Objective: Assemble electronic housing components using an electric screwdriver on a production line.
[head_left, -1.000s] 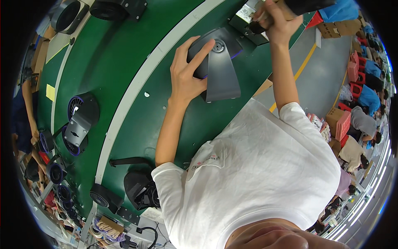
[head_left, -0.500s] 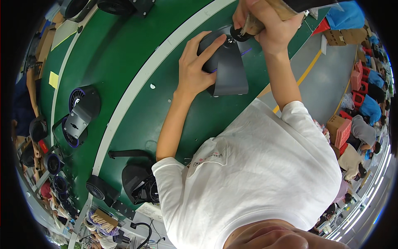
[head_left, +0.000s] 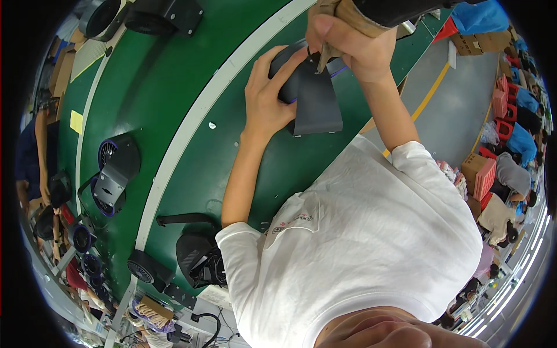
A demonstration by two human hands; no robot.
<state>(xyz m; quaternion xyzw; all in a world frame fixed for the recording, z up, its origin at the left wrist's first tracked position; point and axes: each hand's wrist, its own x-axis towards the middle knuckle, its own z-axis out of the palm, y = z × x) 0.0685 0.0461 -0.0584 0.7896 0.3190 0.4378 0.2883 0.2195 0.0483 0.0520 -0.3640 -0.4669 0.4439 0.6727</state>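
A dark grey desk fan [head_left: 318,101] with a flat, bent bracket and purple edging lies on the green bench. My left hand [head_left: 268,95] is wrapped around its rounded housing, thumb low and index finger stretched along the top by the bracket's end. In my right hand [head_left: 361,47] is a black power screwdriver [head_left: 386,10] with a worn tan wrapping [head_left: 355,18] about its grip. Its working end reaches the far end of the bracket, beside my left index fingertip. The contact point is hidden by my fingers and the loose wrapping.
A pale rail [head_left: 174,142] divides the bench from a green belt [head_left: 154,75] carrying more fans [head_left: 114,174]. To the left on the bench sit a black housing with cables [head_left: 197,258] and another fan [head_left: 148,269]. People and boxes [head_left: 478,174] line the right side beyond an aisle.
My right hand has brought the screwdriver leftward onto the bracket's far end, covering the shiny screw spot visible before. My left hand keeps its hold on the fan. The view has shifted slightly.
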